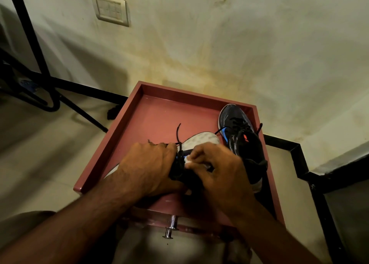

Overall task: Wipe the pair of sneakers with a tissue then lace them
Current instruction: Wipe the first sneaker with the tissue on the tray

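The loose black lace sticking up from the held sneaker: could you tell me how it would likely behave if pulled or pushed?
The lace looks thin and curves, so probably floppy; pushing would likely just bend it. It seems threaded into the sneaker, so pulling may tug that.

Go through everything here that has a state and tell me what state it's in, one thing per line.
Left hand: grips the near sneaker.
Right hand: pinches a white tissue against that sneaker.
Near sneaker: tipped on its side, white sole showing, laces loose.
Tissue: crumpled, pressed on the shoe.
Far sneaker: upright in the tray, untouched, laces untied.
Pink tray: holds both sneakers.
Wall switch plate: position unreadable.
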### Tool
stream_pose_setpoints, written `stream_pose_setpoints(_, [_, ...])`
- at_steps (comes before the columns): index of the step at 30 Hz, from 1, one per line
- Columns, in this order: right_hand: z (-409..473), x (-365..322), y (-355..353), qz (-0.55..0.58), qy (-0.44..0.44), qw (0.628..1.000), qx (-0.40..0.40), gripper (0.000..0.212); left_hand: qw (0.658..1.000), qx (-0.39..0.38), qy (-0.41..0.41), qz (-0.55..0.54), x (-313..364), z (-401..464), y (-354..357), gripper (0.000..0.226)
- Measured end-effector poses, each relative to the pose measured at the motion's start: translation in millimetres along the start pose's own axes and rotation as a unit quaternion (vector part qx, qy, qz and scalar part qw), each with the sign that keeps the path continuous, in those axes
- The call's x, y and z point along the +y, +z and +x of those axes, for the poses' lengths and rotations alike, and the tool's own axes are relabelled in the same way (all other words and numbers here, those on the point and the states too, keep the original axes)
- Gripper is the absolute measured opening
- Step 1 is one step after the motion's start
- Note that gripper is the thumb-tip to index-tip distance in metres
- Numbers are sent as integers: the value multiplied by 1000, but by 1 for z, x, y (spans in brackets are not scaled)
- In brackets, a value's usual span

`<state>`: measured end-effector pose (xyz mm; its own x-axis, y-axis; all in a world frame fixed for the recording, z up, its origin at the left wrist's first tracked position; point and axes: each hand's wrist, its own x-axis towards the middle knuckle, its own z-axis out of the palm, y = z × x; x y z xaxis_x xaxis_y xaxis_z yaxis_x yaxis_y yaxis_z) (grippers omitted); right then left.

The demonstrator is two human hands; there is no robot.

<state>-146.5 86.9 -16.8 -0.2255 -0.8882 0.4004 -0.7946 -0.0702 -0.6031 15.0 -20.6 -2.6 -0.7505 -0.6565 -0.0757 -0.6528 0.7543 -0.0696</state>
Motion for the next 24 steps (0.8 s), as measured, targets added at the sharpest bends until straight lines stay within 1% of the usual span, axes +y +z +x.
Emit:
stream_pose_setpoints(1, [-2,-2,2,0,-12,1000,-10,17,1000,4,1,0,0,0,0,96])
stream_pose_setpoints(2, [2,3,1,-7,-11,1000,5,17,1000,4,1,0,0,0,0,98])
stream_pose_setpoints(4, [17,22,-12,-28,33,997,63,16,1000,-6,-2,1,0,1,-1,104])
stream_pose_setpoints(6, [26,33,-23,-38,67,993,89,15,1000,-10,-2,1,1,0,-1,106])
stream_pose_setpoints(8, [19,27,-19,-11,66,995,73,17,1000,-12,4,-2,1,-1,-1,104])
stream_pose_setpoints(10, [7,10,-9,42,50,998,17,20,1000,-4,11,-7,1,-1,0,101])
stream_pose_setpoints(12, [6,6,-4,45,31,998,-17,20,1000,7,13,-11,1,-1,0,100])
stream_pose_setpoints(13, [12,11,-5,36,35,999,-7,20,1000,3,11,-11,0,0,-1,101])
stream_pose_setpoints(17, [25,25,-18,-28,101,993,58,18,1000,-12,6,-8,0,1,-3,107])
stream_pose_setpoints(19, [20,22,-15,-44,96,992,68,16,1000,-12,7,-10,1,0,-3,105])
stream_pose_setpoints(20, [15,18,-12,-38,78,995,58,16,1000,-10,8,-11,1,-1,-3,102])
stream_pose_setpoints(23, [-1,1,-7,-10,13,999,-32,14,1000,1,11,-11,2,-2,-3,97])
stream_pose_setpoints(24, [0,2,-10,-16,0,999,-43,13,1000,0,10,-12,1,-1,-3,98])
